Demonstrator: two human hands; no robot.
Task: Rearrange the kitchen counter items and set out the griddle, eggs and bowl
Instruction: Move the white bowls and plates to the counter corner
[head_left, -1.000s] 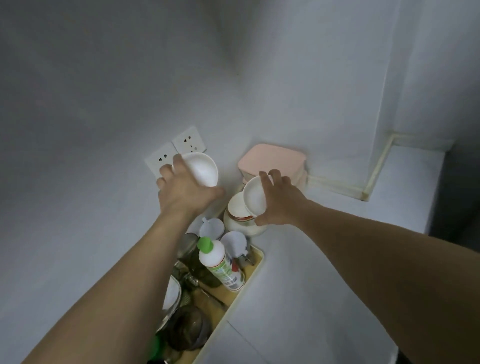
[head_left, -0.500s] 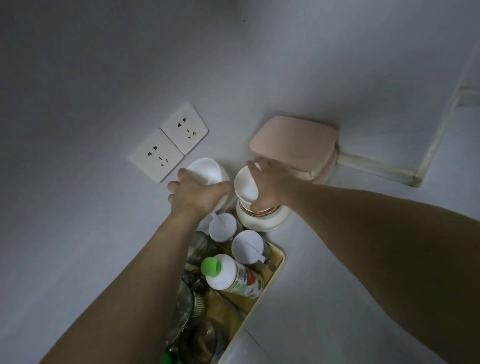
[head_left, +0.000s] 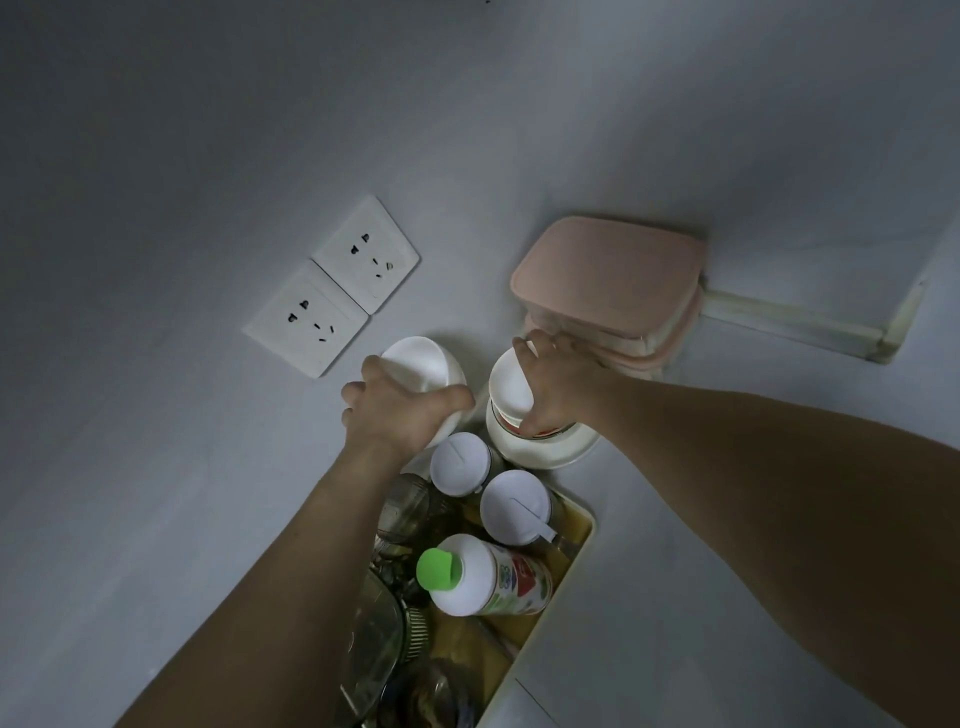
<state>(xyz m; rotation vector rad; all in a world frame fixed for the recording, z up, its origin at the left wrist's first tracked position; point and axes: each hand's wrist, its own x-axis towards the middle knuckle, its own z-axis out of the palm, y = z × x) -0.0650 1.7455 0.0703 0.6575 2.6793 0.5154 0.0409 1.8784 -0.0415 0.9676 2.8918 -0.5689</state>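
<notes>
My left hand (head_left: 400, 410) grips a white bowl (head_left: 423, 364) by its rim, holding it tilted close to the wall below the sockets. Just to its right, my right hand (head_left: 553, 387) grips a second small white bowl (head_left: 509, 387) and holds it on top of a stack of bowls (head_left: 550, 449), one of which shows a red-patterned rim. The stack stands on the white counter beside the tray's far end. No griddle or eggs are in view.
A cream tray (head_left: 566, 577) holds two white-lidded jars (head_left: 460, 462) (head_left: 514, 506), a green-capped bottle (head_left: 488, 574), glass lids and metal items. Pink-lidded containers (head_left: 608, 275) are stacked in the corner. Two wall sockets (head_left: 332, 283) sit at left. White counter (head_left: 701, 597) lies to the right.
Both hands have come down with their bowls: the right one now sits on the stack, and the left one has dropped below the sockets. The camera has tipped further downward.
</notes>
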